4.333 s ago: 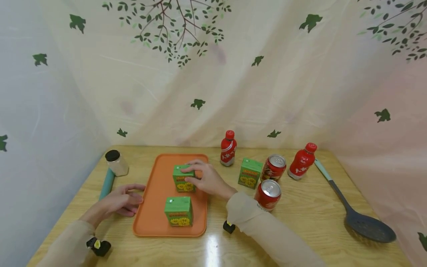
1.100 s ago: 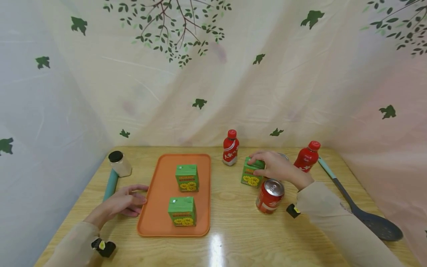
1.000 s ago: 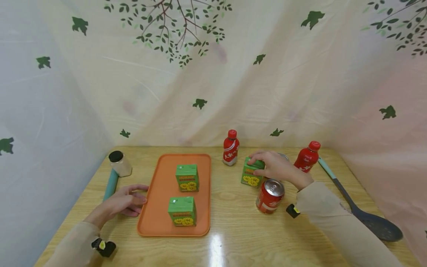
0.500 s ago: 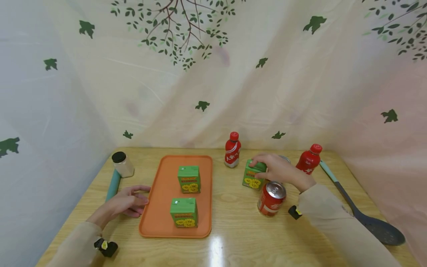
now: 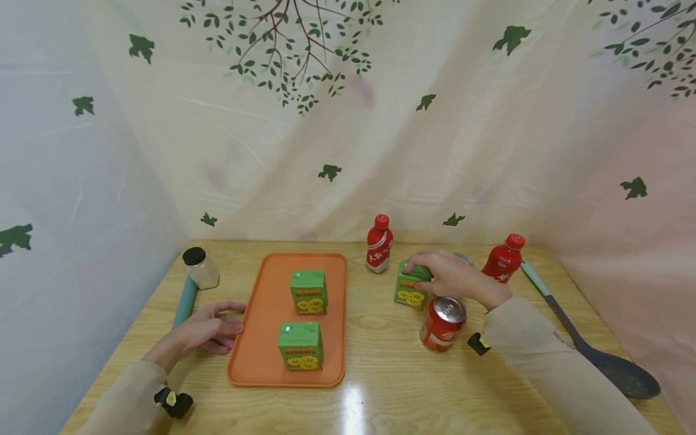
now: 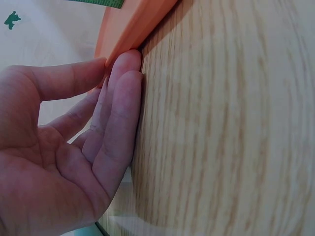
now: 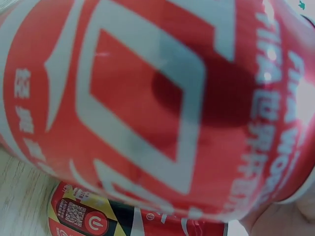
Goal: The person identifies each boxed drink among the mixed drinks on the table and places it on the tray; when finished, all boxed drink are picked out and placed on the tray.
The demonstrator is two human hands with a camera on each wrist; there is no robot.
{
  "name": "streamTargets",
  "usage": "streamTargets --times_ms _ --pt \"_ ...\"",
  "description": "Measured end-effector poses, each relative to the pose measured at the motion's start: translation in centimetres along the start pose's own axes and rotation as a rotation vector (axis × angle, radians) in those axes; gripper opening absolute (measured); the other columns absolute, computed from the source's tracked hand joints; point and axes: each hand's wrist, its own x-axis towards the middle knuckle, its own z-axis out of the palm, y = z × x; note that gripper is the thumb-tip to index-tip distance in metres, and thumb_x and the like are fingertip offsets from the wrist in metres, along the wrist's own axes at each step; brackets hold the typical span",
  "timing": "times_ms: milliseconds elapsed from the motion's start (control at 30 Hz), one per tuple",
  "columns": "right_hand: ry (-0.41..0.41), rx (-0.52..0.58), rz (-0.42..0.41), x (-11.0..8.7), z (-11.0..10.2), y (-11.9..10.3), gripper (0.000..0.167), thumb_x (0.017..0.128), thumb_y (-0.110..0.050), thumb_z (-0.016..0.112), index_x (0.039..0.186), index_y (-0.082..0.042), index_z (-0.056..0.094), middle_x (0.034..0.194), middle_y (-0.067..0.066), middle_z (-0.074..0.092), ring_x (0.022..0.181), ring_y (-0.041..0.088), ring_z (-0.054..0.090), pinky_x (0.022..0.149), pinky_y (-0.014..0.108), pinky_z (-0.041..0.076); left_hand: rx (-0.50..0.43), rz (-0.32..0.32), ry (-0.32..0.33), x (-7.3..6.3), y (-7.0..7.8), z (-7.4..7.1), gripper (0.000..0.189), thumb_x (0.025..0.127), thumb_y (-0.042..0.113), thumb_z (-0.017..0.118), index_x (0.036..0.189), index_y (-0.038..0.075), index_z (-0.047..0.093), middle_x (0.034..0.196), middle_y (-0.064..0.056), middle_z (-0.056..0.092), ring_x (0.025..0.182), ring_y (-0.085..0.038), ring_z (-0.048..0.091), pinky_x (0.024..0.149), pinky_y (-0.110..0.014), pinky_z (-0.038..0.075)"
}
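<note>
My left hand (image 5: 203,331) pinches the left rim of an orange tray (image 5: 261,326), thumb at the edge and fingertips beside it on the wood in the left wrist view. Two green drink cartons with yellow flowers, a rear one (image 5: 309,293) and a front one (image 5: 300,347), stand on the tray. Right of the tray, my right hand (image 5: 457,279) grips a third green carton (image 5: 408,293) from above, index finger over its top and thumb on its front. A red drink can (image 5: 443,325) stands just in front of this hand and fills most of the right wrist view.
A second can (image 7: 74,216) is mostly hidden behind the right hand in the head view. Red bottles stand at the back (image 5: 379,244) and right (image 5: 502,260). A slotted turner (image 5: 620,371) lies far right. A black-lidded jar (image 5: 200,269) and a teal rod (image 5: 186,302) lie left.
My right hand has left the rear carton on the tray and moved right to the third carton. Over the last second it has hardly moved. My left hand stays at the tray rim.
</note>
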Motion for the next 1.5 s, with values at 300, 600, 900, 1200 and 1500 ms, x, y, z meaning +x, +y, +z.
streamTargets --times_ms 300,600,900,1200,1500 --pt "0.019 0.120 -0.054 0.6 -0.4 -0.6 0.031 0.089 -0.007 0.078 0.120 -0.009 0.072 0.129 0.013 0.066 0.115 0.031 0.064 0.091 0.047 0.055 -0.008 0.004 0.000 -0.1 0.0 0.0 0.065 0.097 0.019 0.068 0.151 0.001 0.037 0.106 -0.011 0.065 0.072 -0.023 0.068 0.065 -0.041 0.060" --pt "0.065 0.158 -0.126 2.4 -1.6 -2.1 0.034 0.089 -0.007 0.078 0.123 -0.008 0.072 0.130 0.011 0.066 0.114 0.027 0.065 0.085 0.037 0.057 0.002 -0.006 0.006 -0.3 0.1 0.0 0.064 0.098 0.019 0.067 0.151 0.001 0.037 0.106 -0.011 0.066 0.073 -0.023 0.068 0.066 -0.041 0.060" --pt "0.022 0.161 -0.138 5.1 -2.6 -4.4 0.037 0.093 -0.008 0.075 0.130 -0.009 0.069 0.139 0.012 0.060 0.120 0.027 0.062 0.085 0.035 0.057 -0.003 -0.006 -0.001 -0.4 0.2 0.0 0.064 0.098 0.019 0.068 0.151 0.000 0.037 0.106 -0.011 0.066 0.072 -0.023 0.068 0.066 -0.041 0.060" --pt "0.066 0.215 -0.189 7.8 -2.2 -6.3 0.037 0.096 -0.008 0.072 0.132 -0.008 0.068 0.144 0.015 0.056 0.059 0.004 0.054 0.060 0.024 0.049 -0.010 -0.010 -0.002 -0.3 0.2 0.1 0.065 0.098 0.018 0.068 0.152 0.000 0.036 0.107 -0.012 0.065 0.072 -0.024 0.068 0.066 -0.041 0.060" --pt "0.136 0.226 -0.119 10.7 -1.0 -7.3 0.034 0.097 -0.010 0.071 0.131 -0.012 0.069 0.140 0.011 0.060 0.056 0.007 0.038 0.062 0.027 0.041 -0.011 -0.010 0.000 -0.1 0.3 0.1 0.065 0.097 0.017 0.068 0.151 0.001 0.037 0.105 -0.011 0.065 0.073 -0.023 0.069 0.066 -0.041 0.060"
